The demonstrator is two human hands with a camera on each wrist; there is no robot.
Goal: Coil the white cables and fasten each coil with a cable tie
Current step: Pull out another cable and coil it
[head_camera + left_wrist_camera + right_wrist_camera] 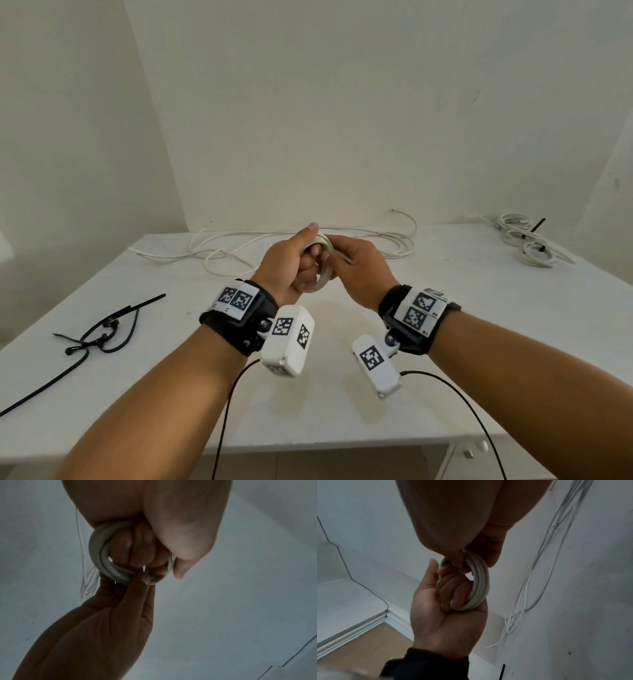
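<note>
One small coil (321, 266) of white cable is held above the desk (445, 325). Left hand (286, 267): fingers curled through the coil. Right hand (359, 270): pinching its rim. Loose white cables (260, 245) lie behind, count unclear. Three tied coils (524, 243) far right. Black cable ties (99, 337) left, tangled, count unclear.
</note>
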